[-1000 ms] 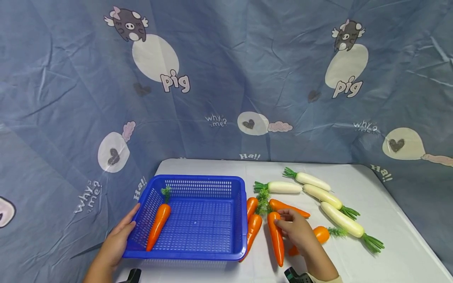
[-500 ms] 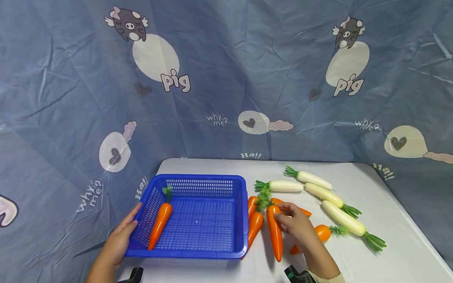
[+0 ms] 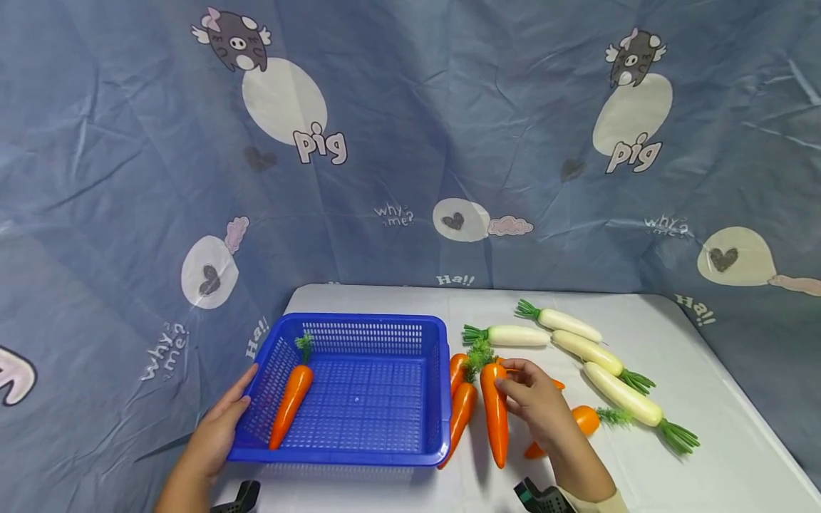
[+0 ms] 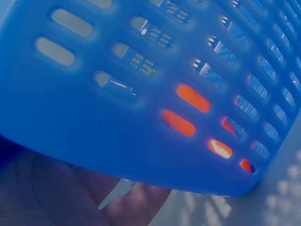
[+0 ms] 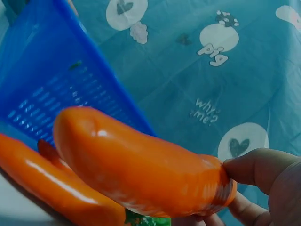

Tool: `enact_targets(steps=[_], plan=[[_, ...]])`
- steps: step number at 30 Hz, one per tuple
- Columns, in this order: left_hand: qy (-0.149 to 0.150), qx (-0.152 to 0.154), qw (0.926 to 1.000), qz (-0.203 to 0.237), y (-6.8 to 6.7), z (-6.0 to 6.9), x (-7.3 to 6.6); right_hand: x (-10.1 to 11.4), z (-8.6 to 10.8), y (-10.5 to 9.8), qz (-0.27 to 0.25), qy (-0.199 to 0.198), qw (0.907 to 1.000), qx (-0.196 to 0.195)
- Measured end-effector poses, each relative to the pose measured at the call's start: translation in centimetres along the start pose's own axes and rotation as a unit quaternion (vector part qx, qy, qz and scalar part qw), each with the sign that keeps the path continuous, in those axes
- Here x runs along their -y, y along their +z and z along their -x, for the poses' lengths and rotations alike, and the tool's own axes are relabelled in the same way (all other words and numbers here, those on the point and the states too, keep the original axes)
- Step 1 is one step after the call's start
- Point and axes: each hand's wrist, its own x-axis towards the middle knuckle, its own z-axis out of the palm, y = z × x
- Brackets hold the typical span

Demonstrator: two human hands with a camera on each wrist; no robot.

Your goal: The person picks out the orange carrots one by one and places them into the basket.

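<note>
My left hand [image 3: 214, 431] grips the left rim of the blue basket [image 3: 368, 460]; the left wrist view shows its fingers [image 4: 127, 202] under the rim. Inside the basket, at its left side, lies one carrot [image 3: 291, 406] with a green top. My right hand [image 3: 541, 406] pinches another carrot [image 3: 494, 413] near its leafy end, just right of the basket. That carrot [image 5: 141, 165] fills the middle of the right wrist view, held between thumb and fingers. Beside it, against the basket's right wall, rest two carrots [image 3: 463, 417].
Another carrot lies partly behind my right hand, and one more [image 3: 585, 420] rests right of it under the forearm. Several white radishes [image 3: 519, 336] with green tops lie at the back right of the white table [image 3: 718, 385]. Patterned blue cloth [image 3: 410, 142] hangs behind.
The carrot in my right hand has moved up and slightly left, nearer the basket. My left hand stays on the basket's rim.
</note>
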Motion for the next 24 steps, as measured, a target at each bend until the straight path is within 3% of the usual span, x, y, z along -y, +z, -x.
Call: enact_targets(steps=[24], plan=[[-0.007,0.002,1.0000,-0.006,0.1,0.0,-0.1,1.8,1.3,1.4,-0.084,-0.021,0.9957,0.032]])
